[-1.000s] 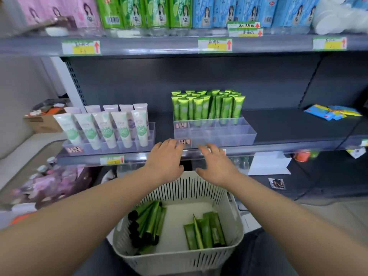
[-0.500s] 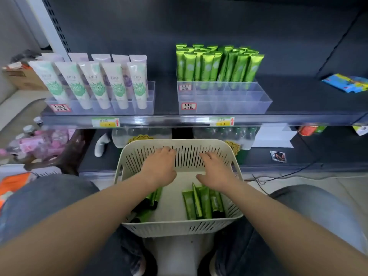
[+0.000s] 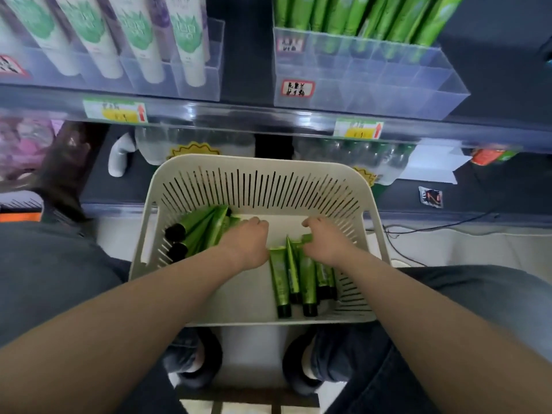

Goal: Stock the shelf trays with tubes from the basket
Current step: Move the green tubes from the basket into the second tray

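A white slotted basket (image 3: 260, 186) sits on the floor between my knees. In it lie two piles of green tubes with black caps: a left pile (image 3: 200, 231) and a right pile (image 3: 298, 279). My left hand (image 3: 248, 240) is down in the basket, fingers curled over the crimped ends of the left pile. My right hand (image 3: 327, 242) curls its fingers round the top end of a tube in the right pile. On the shelf above, a clear divided tray (image 3: 370, 88) holds upright green tubes (image 3: 358, 13) in its back rows; its front compartments hold nothing.
A second clear tray (image 3: 197, 79) at the left holds white tubes (image 3: 185, 40). Price labels (image 3: 115, 110) line the shelf edge. Bottles (image 3: 352, 156) stand on the lower shelf behind the basket. A black cable (image 3: 418, 231) runs along the floor at the right.
Both hands have dropped from the shelf edge, past the basket's far rim, down onto the tube piles. The view has tilted down toward the basket.
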